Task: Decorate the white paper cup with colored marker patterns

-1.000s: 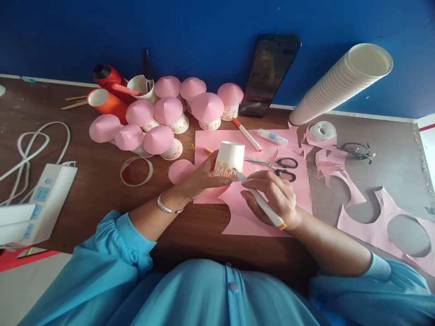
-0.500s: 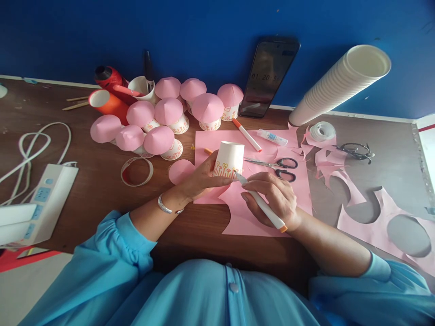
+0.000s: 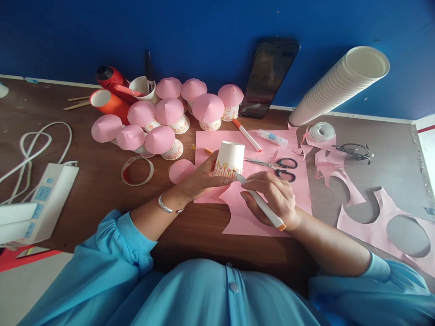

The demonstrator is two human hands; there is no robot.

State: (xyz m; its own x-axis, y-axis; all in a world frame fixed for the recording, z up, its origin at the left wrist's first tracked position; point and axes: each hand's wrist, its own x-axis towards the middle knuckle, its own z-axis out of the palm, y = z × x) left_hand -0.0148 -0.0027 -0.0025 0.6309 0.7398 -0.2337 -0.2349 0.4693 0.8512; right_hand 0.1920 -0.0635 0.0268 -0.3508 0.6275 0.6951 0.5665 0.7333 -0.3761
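Note:
My left hand (image 3: 205, 175) grips a white paper cup (image 3: 230, 156), which is upside down with its rim toward me. Orange and yellow flower drawings run round the cup's lower part. In my right hand (image 3: 272, 197) is a white marker (image 3: 261, 207) with an orange end, its tip against the cup's lower right side. Beneath both hands lies a pink paper sheet (image 3: 251, 222). Scissors with black handles (image 3: 285, 168), an orange-capped marker (image 3: 247, 136) and a small glue bottle (image 3: 272, 137) rest on that sheet. A pink paper disc (image 3: 181, 172) is near my left wrist.
Several decorated cups with pink cone tops (image 3: 159, 139) stand back left, by a red glue gun (image 3: 110, 77). A phone (image 3: 270, 77) and a tall cup stack (image 3: 340, 86) lean on the blue wall. Paper scraps (image 3: 384, 222) lie right, a power strip (image 3: 50, 199) left.
Both hands, the cup and the marker stay almost in place. The marker's rear end has shifted very slightly left and up, and the phone's timer digits have advanced.

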